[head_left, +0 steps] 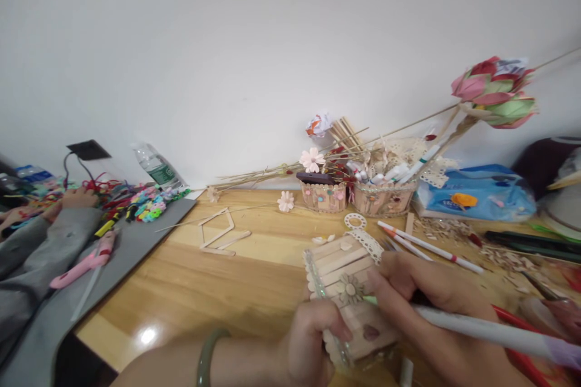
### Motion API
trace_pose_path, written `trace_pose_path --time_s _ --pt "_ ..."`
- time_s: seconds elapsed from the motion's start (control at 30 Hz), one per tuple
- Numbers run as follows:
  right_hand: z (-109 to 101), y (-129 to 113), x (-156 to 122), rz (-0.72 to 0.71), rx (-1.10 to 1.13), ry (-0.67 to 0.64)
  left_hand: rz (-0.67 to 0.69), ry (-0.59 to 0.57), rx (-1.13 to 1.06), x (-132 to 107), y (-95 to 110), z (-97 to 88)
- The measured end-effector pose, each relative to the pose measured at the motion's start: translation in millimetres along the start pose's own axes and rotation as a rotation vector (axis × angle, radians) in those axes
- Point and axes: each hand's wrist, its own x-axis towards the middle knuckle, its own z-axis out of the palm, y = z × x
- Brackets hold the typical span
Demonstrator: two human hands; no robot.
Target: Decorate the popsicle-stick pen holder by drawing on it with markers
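Note:
My left hand (311, 338) grips the lower left edge of a small craft-stick box (333, 261), thumb lying over its front. Pale sticks cover the box, with scalloped, glittery trim down the left side and lace at the top right. A flower (350, 288) is at the middle of this face, and a dark reddish petal-like piece (371, 332) lies lower down. Closed round a white marker pen (485, 325), my right hand (436, 296) holds its light green tip at or close to the flower's right edge. Whether the tip touches cannot be made out.
Behind the box stand two decorated stick baskets (324, 198) holding flowers and pens. Loose markers (436, 248), wood shavings (447, 230) and a blue tissue pack (481, 193) are on the right. Leftward lie craft sticks (218, 230), a pink glue gun (86, 266) and another person's sleeves (59, 248).

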Motion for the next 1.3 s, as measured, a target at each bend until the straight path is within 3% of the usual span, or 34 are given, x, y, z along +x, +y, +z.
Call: trace_pose_path --time_s 0.37,0.53,0.9,1.3 --pt "1.2 1.2 -0.6 -0.039 -0.032 0.024 0.011 -0.007 0.017 0.1 0.3 0.3" --pt "2.7 0.9 1.9 -0.09 0.049 0.1 0.006 -0.023 -0.011 1.2 -1.5 -3.0" --pt "3.4 4.9 -2.2 -0.077 0.042 0.133 0.0 0.0 0.017 -0.1 1.6 3.3" --pt "4.2 3.7 -0.6 -0.036 0.033 0.057 0.03 0.027 0.008 2.4 0.1 -1.1"
